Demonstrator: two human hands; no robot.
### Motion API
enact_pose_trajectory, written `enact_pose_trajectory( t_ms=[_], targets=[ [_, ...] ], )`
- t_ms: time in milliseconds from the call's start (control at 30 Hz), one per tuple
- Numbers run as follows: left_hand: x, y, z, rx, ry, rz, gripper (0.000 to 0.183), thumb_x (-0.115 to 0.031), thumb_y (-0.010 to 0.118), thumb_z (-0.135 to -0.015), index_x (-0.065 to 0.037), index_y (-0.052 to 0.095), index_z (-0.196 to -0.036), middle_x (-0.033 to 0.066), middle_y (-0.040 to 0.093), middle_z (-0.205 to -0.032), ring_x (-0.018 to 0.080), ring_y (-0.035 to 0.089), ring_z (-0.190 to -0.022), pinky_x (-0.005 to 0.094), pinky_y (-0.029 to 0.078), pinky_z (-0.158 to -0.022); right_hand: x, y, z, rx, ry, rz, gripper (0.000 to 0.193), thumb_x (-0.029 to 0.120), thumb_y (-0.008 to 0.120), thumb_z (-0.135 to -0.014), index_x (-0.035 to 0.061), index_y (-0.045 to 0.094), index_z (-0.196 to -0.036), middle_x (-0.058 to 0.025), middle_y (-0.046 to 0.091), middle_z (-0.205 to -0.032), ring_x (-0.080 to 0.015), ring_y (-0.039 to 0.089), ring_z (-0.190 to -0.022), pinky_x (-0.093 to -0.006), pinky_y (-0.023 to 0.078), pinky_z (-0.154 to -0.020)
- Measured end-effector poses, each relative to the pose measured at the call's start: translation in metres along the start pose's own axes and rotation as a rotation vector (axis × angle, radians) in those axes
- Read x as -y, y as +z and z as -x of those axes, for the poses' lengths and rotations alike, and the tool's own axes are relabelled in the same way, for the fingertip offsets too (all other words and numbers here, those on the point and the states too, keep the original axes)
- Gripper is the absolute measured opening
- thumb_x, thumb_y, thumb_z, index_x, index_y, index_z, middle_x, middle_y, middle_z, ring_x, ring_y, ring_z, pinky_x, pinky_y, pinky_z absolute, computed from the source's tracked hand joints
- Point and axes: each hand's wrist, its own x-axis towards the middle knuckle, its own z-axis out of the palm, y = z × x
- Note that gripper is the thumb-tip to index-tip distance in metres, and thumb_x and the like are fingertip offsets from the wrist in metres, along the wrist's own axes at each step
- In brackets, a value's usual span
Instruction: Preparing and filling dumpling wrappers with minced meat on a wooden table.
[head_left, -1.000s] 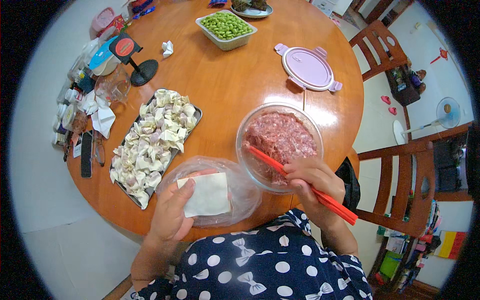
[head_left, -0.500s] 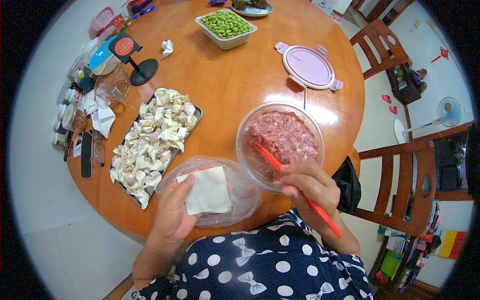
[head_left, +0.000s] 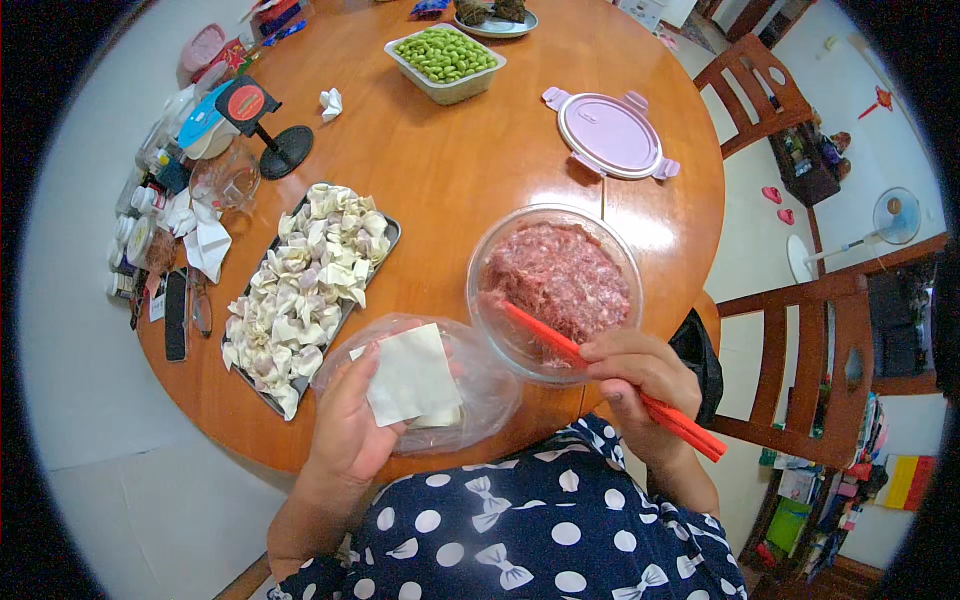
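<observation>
Holding a square pale dough wrapper [head_left: 413,377] flat on its palm, the left hand [head_left: 352,425] waits above the round wooden table [head_left: 450,180]. The right hand [head_left: 640,375], its grip closed on red plastic chopsticks [head_left: 600,375], has pushed their tips deeper into the pink minced meat in the clear glass bowl [head_left: 556,280], probably scooping filling.

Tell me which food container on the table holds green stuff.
The rectangular dish of green beans at the far edge. The glass bowl holds pink minced meat; the metal tray holds pale folded dumplings.
</observation>
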Motion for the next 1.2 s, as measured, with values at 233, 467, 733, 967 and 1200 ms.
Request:
enact_pose_trajectory(
  t_ms=[233, 467, 733, 967, 1200],
  targets=[
    [0.0, -0.001, -0.002, -0.001, -0.033, 0.02, 0.045, -0.031, 0.046, -0.098, -0.001, 0.046, -0.132, 0.0232, 0.059, -0.121, 0.0377, 0.06, -0.11, 0.0513, 0.048, -0.096, 0.013, -0.02, 0.0, 0.09, -0.039, -0.138, 0.017, 0.015, 0.071, -0.084, -0.0002, 0.066, -0.089, -0.0176, 0.068, -0.096, -0.0296, 0.067, -0.09, -0.0371, 0.054, -0.08],
    [0.001, -0.001, -0.002, -0.019, -0.038, 0.008, 0.044, -0.031, 0.046, -0.098, -0.001, 0.047, -0.131, 0.0233, 0.059, -0.121, 0.0378, 0.061, -0.11, 0.0506, 0.048, -0.095, 0.004, -0.028, 0.002, -0.093, 0.066, 0.009, 0.012, 0.011, 0.067, -0.085, -0.0006, 0.065, -0.086, -0.018, 0.068, -0.098, -0.0281, 0.066, -0.089, -0.0361, 0.052, -0.082],
    [0.001, 0.002, -0.003, 0.02, -0.006, 0.004, 0.043, -0.03, 0.047, -0.097, 0.0, 0.048, -0.129, 0.0221, 0.06, -0.119, 0.0359, 0.062, -0.108, 0.049, 0.049, -0.095, -0.012, -0.021, 0.004, -0.209, 0.062, 0.033, 0.017, 0.015, 0.063, -0.088, -0.0011, 0.065, -0.082, -0.0171, 0.07, -0.089, -0.0283, 0.067, -0.087, -0.0382, 0.052, -0.082],
    [0.008, 0.0, -0.003, -0.088, -0.004, 0.024, 0.043, -0.029, 0.047, -0.098, 0.0, 0.048, -0.129, 0.0208, 0.059, -0.12, 0.0334, 0.062, -0.106, 0.0472, 0.049, -0.094, 0.002, -0.009, 0.002, -0.262, -0.028, -0.39, 0.033, 0.027, 0.057, -0.095, -0.0014, 0.063, -0.081, -0.0169, 0.067, -0.088, -0.0298, 0.065, -0.085, -0.0426, 0.052, -0.081],
    [0.005, 0.027, 0.005, -0.067, -0.053, 0.151, 0.047, -0.038, 0.042, -0.1, -0.002, 0.047, -0.13, 0.0174, 0.057, -0.122, 0.028, 0.058, -0.108, 0.0426, 0.048, -0.098, 0.003, 0.012, 0.01, -0.125, 0.547, -1.07, 0.039, 0.032, 0.051, -0.099, -0.0038, 0.058, -0.086, -0.02, 0.062, -0.093, -0.0316, 0.064, -0.084, -0.0457, 0.057, -0.074]
  ],
)
